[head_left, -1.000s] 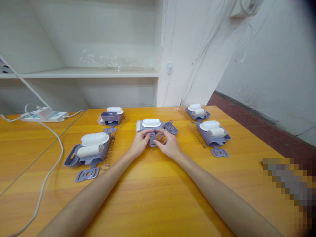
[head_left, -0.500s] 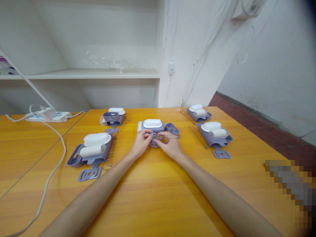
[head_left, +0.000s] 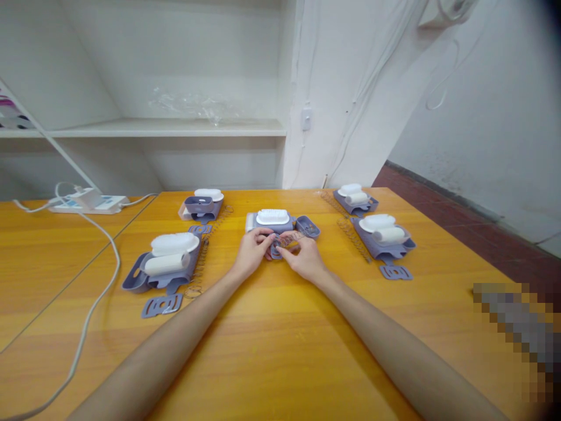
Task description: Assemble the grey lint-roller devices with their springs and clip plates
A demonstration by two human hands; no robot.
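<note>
At the table's middle, my left hand (head_left: pixel 251 254) is closed, pinching a small grey-purple slotted plate (head_left: pixel 276 252). My right hand (head_left: pixel 307 258) is closed too, with thumb and fingers on a thin metal coil spring (head_left: pixel 291 236) whose left end meets the plate. Fingers partly hide where spring and plate touch. Just beyond the hands lie a grey-purple holder, a white bristled brush head (head_left: pixel 272 217) on it, and a small grey-purple cup (head_left: pixel 307 227) on its right.
Similar sets of parts lie left (head_left: pixel 169 266), back left (head_left: pixel 204 204), right (head_left: pixel 381 237) and back right (head_left: pixel 355 199), with springs beside them. A white power strip (head_left: pixel 90 203) stands at the back left; its cable (head_left: pixel 94 310) runs forward. A shelf (head_left: pixel 175 128) is behind.
The spring, which stretched out level past my right hand, now slants upward and reaches less far right. My right fingers have shifted on it. The left hand still pinches the plate.
</note>
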